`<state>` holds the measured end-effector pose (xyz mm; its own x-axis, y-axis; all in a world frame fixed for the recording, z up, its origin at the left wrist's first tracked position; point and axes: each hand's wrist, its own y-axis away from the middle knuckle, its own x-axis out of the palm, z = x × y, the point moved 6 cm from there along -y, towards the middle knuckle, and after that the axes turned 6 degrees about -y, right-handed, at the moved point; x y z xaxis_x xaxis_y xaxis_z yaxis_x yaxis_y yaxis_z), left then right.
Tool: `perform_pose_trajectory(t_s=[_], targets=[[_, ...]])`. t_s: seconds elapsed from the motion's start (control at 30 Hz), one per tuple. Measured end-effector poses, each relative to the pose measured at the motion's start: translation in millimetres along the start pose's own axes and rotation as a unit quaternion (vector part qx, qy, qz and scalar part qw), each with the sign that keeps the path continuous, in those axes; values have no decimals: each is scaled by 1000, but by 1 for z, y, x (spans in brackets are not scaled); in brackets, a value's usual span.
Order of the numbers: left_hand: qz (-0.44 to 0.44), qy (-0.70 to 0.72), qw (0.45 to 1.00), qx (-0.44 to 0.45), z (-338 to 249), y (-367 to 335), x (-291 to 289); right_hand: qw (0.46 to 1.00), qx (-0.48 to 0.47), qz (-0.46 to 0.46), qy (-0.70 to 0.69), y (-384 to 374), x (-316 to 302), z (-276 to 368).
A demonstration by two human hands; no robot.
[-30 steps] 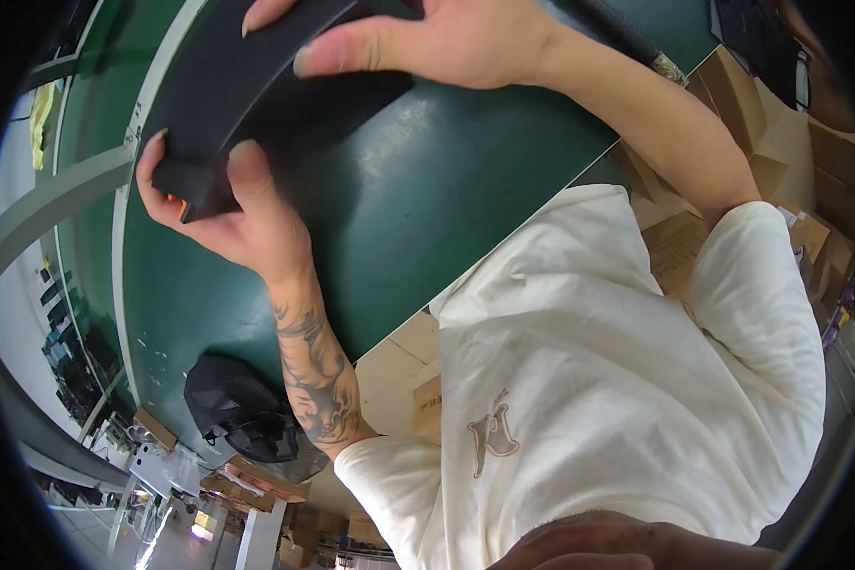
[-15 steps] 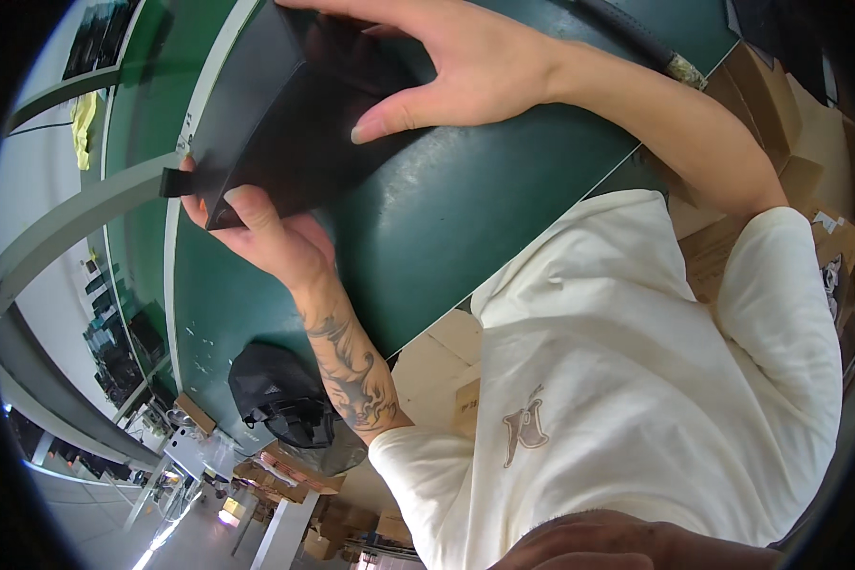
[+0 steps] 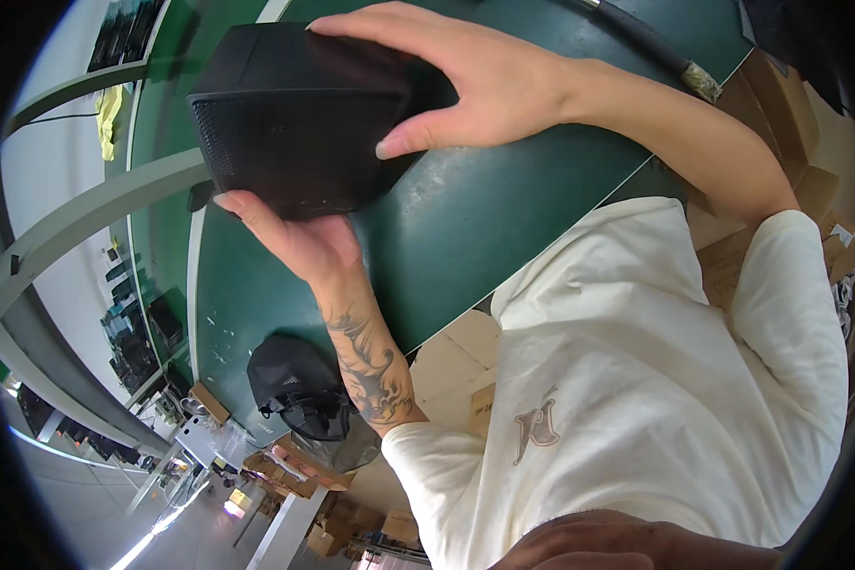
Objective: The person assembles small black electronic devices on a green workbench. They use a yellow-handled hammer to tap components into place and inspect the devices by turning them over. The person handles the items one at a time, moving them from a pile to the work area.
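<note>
Between my two hands is a black box-shaped casing [image 3: 294, 142], with a panel of tiny holes at its left side. My left hand [image 3: 304, 242] supports it from below at the near left corner, thumb against the lower edge and the other fingers hidden beneath. Across the far right part of the casing my right hand [image 3: 470, 81] is spread, its fingertips on the top edge and its thumb by the near right face. The casing is tilted over the green work table [image 3: 446, 228]; whether it touches the surface I cannot tell.
A black cap [image 3: 294, 385] lies near the table's left end. At the far right is a brush [image 3: 679, 62] with a black handle. A curved grey frame bar [image 3: 95, 199] runs along the left, and cardboard boxes [image 3: 769, 104] stand at the right.
The casing has been turned in my hands, so its perforated panel now shows. My left thumb has shifted along its lower edge. My right hand keeps much the same spread.
</note>
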<state>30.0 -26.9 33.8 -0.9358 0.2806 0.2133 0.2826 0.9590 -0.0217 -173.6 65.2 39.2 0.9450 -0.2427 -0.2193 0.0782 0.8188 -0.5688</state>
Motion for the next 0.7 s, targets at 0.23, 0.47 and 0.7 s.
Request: perform_pose_trajectory(t_s=[0.23,0.47,0.7], targets=[[-20,-29,999,-9,3,6,7,998,15,-34,-51,0,-2,2],[-1,-65,998,-4,7,14,12,997,0,-71,-21,3,-6,7],[30,-45,997,-50,29,31,18,992,-4,-20,-128,-20,-46,31]])
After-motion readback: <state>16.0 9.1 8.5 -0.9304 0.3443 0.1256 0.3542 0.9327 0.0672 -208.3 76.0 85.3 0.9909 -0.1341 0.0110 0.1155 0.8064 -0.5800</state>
